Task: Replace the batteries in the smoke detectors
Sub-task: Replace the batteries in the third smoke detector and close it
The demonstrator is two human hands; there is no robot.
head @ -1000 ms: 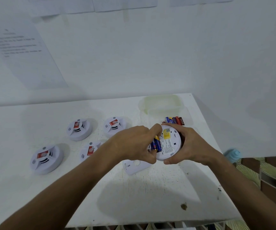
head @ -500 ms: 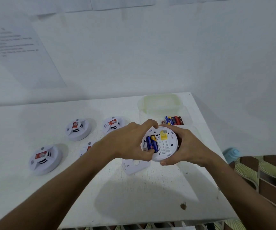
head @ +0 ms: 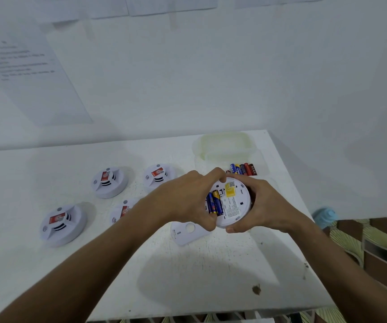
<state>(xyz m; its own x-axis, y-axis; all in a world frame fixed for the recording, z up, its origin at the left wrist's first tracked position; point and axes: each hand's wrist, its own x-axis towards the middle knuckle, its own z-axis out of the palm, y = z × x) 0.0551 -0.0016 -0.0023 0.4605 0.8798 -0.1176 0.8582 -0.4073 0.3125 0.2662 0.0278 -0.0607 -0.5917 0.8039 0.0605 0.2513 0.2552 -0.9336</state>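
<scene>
The smoke detector (head: pixel 231 202) is held just above the right-hand part of the worktop (head: pixel 211 271), back side up, between both hands. Over the last second it has been tipped a little and the two blue batteries (head: pixel 214 202) have come into fuller view in their slot, lying side by side; my guess is they are being seated or eased out, and I cannot tell which. The right hand (head: pixel 269 206) cups the rim, its fingers curled around the far edge; the left hand (head: pixel 188 201) grips the near side, a forefinger over the top edge and a thumb down by the batteries' lower ends. The casing is smooth white plastic, a shallow round disc with a yellow sticker and fine print. Its flat cover plate (head: pixel 188 231), with a round hole, lies on the worktop just below the hands. Loose batteries (head: pixel 242 169), red and blue cylinders, sit in a row beyond, beside a cloudy plastic tub (head: pixel 225 145). Four more detectors (head: pixel 109 181) wait to the left.
</scene>
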